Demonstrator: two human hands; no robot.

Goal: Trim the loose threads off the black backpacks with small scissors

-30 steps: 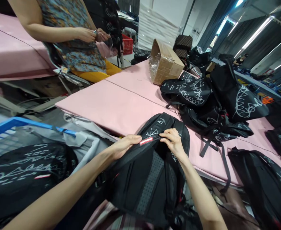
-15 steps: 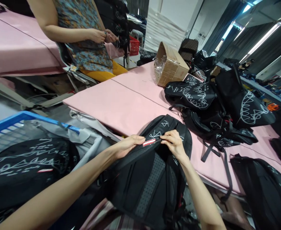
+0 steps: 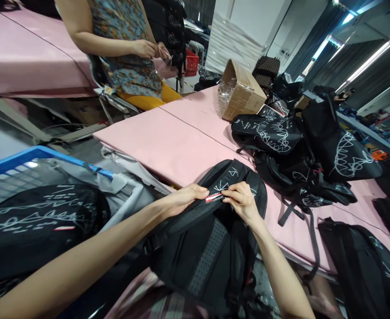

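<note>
A black backpack (image 3: 181, 254) with white scribble prints leans from my lap against the table edge, its padded back panel towards me. My left hand (image 3: 186, 198) is closed on a black padded strap of it, thumb on top beside a small red-and-white label (image 3: 213, 197). My right hand (image 3: 241, 201) pinches at the label's right end, fingertips together. What exactly lies between those fingertips is too small to make out. Both hands are close together, with the label between them.
Several black backpacks (image 3: 281, 133) are piled on the pink table (image 3: 168, 137), near a cardboard box (image 3: 243, 91). Another backpack (image 3: 357, 261) hangs at the right edge. On my left, a blue basket (image 3: 42, 153) holds a printed backpack. Across the table sits a co-worker (image 3: 125, 53) handling clear plastic.
My left hand and the label have shifted slightly right, closer to my right hand. The dark gap between label and right fingertips has closed. The whole view has moved a little.
</note>
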